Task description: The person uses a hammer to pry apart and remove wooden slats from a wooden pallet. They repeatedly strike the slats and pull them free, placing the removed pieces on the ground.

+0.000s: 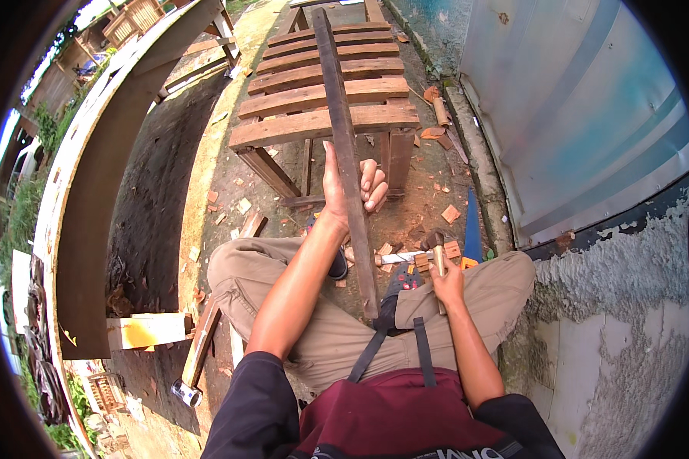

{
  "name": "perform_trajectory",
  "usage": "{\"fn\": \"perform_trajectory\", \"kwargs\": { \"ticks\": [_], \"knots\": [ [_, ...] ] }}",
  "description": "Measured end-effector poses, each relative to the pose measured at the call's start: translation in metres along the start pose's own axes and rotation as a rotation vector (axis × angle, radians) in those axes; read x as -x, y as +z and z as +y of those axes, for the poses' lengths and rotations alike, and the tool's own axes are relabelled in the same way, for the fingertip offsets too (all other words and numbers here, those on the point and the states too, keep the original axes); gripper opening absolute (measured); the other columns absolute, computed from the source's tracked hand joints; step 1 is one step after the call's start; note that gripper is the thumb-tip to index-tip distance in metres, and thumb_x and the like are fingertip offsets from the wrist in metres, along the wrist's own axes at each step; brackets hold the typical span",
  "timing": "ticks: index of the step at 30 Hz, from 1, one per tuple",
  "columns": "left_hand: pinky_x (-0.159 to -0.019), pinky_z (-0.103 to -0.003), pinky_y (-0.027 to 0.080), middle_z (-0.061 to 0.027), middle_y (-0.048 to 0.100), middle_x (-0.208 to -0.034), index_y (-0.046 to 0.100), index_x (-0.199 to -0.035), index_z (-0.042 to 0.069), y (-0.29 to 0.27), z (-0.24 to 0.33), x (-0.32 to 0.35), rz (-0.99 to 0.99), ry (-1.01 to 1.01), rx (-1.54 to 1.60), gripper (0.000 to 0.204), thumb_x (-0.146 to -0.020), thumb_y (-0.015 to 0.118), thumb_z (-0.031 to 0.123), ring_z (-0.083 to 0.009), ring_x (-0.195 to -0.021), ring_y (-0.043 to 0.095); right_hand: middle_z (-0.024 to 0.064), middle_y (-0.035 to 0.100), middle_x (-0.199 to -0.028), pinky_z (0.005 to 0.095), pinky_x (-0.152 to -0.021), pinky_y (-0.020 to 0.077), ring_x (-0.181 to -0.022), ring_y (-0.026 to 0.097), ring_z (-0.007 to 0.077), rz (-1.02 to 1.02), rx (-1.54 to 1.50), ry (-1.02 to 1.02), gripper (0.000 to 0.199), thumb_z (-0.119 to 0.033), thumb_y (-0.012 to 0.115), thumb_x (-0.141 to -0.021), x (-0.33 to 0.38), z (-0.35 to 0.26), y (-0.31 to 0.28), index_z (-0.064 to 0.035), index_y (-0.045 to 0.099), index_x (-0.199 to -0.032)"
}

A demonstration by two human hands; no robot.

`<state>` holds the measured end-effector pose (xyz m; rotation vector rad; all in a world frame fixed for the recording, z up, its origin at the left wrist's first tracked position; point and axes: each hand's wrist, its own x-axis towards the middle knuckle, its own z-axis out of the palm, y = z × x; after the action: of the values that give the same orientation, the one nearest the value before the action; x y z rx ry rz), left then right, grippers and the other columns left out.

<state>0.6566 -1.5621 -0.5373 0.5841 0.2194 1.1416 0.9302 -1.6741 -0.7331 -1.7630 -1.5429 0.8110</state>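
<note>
My left hand point(352, 183) is wrapped around a long dark wooden strip point(337, 99), which slants upright from above my lap to over the slatted wooden seat point(325, 96). The seat's pale brown slats lie across a wooden frame with legs, just ahead of me. Closed around a light wooden handle, my right hand point(448, 283) rests by my right thigh. That handle belongs to a hammer point(434, 239) with a dark head, pointing away from me. Close beyond it lies a handsaw point(473, 229) with a blue blade and an orange handle.
Wood chips and offcuts point(451, 213) litter the ground around the seat. A corrugated metal panel point(574, 115) and a rough wall point(628, 306) bound my right side. On my left stands a long wooden board structure point(92, 191). A can point(186, 393) lies near a wooden piece point(201, 344).
</note>
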Motion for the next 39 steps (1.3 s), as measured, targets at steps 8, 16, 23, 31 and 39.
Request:
{"fn": "perform_trajectory", "kwargs": {
  "ticks": [8, 16, 23, 31, 39],
  "knots": [
    [-0.06, -0.03, 0.043, -0.0038, 0.054, -0.071, 0.057, -0.095, 0.01, 0.004, 0.005, -0.009, 0.43, 0.24, -0.318, 0.066, -0.095, 0.045, 0.075, -0.0165, -0.063, 0.053, 0.026, 0.072, -0.102, 0.0424, -0.084, 0.0542, -0.098, 0.072, 0.0376, -0.124, -0.013, 0.016, 0.04, -0.022, 0.073, -0.086, 0.002, -0.009, -0.004, -0.0014, 0.069, -0.121],
    [-0.074, -0.039, 0.049, -0.0029, 0.047, -0.078, 0.057, -0.123, 0.005, -0.03, 0.01, -0.003, 0.196, 0.178, -0.049, 0.054, -0.103, 0.047, 0.054, -0.0176, -0.073, 0.051, 0.0293, 0.069, -0.102, 0.0497, -0.082, 0.0528, -0.098, 0.067, 0.0469, -0.077, -0.014, -0.015, 0.036, -0.018, 0.064, -0.093, 0.004, -0.033, -0.013, 0.0013, 0.065, -0.124],
    [-0.081, -0.041, 0.055, -0.0042, 0.061, -0.094, 0.051, -0.136, 0.003, -0.025, -0.001, -0.008, 0.417, 0.269, -0.246, 0.054, -0.107, 0.046, 0.047, -0.017, -0.083, 0.061, 0.0183, 0.065, -0.089, 0.0403, -0.068, 0.0547, -0.074, 0.068, 0.0285, -0.02, -0.433, -0.164, 0.03, -0.014, 0.059, -0.1, 0.013, -0.086, -0.024, 0.0041, 0.053, -0.123],
    [-0.071, -0.037, 0.05, -0.005, 0.057, -0.085, 0.057, -0.113, 0.002, -0.017, 0.008, -0.006, 0.352, 0.212, -0.33, 0.06, -0.107, 0.035, 0.057, -0.0176, -0.072, 0.057, 0.0075, 0.063, -0.085, 0.0303, -0.059, 0.0494, -0.065, 0.061, 0.0129, -0.008, -0.371, -0.181, 0.034, -0.014, 0.064, -0.098, 0.006, -0.136, -0.05, 0.0042, 0.045, -0.119],
    [-0.071, -0.034, 0.05, -0.0041, 0.057, -0.082, 0.057, -0.106, 0.005, 0.006, 0.011, -0.006, 0.419, 0.176, -0.418, 0.058, -0.105, 0.038, 0.06, -0.0155, -0.07, 0.055, 0.0159, 0.069, -0.094, 0.0315, -0.069, 0.0509, -0.079, 0.066, 0.016, -0.103, -0.536, -0.285, 0.048, -0.01, 0.063, -0.096, 0.008, -0.189, -0.062, 0.0084, 0.042, -0.136]
  ]
}}
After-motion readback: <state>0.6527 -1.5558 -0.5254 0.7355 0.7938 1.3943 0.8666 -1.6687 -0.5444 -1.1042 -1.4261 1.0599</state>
